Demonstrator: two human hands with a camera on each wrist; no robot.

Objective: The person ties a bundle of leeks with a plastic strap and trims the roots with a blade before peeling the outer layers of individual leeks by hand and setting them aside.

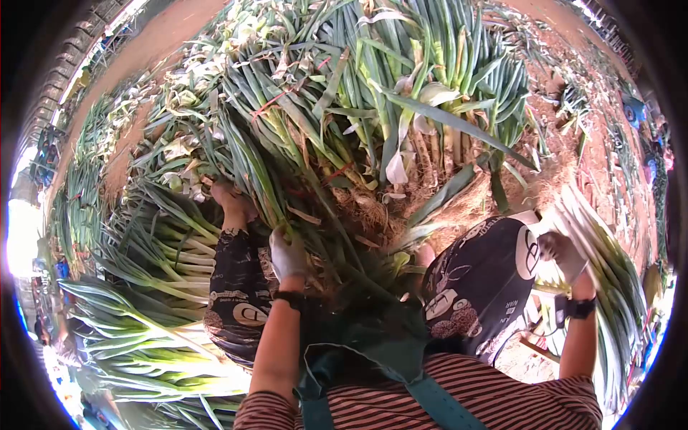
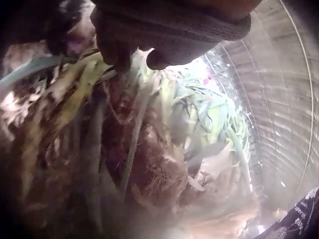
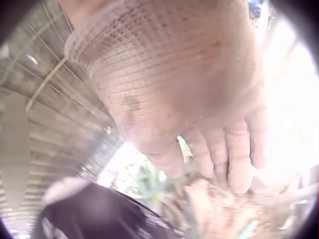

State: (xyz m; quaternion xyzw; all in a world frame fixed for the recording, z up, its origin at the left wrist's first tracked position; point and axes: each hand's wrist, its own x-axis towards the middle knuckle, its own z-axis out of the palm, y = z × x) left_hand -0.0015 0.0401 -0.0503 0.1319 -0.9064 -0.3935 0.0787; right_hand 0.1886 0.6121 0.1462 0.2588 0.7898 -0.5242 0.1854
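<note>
My gloved left hand (image 1: 288, 255) is low in front of my left knee in the head view. It grips a green onion (image 1: 259, 175) by its long green leaves, which slope up toward the heap. The left wrist view has the glove (image 2: 169, 30) dark at the top, with yellowed leaves (image 2: 82, 92) by its fingers. Beyond my right knee, my gloved right hand (image 1: 564, 256) is beside a row of long white-stemmed green onions (image 1: 609, 294). Its fingers (image 3: 239, 167) extend nearly straight in the right wrist view, holding nothing.
A big heap of untrimmed green onions (image 1: 444, 57) with hairy roots (image 1: 369, 208) lies ahead. More green onions (image 1: 158, 337) are laid at the left. Peeled leaf scraps (image 1: 183, 147) litter the reddish soil (image 1: 158, 39). My bare left foot (image 1: 233, 197) is near the heap.
</note>
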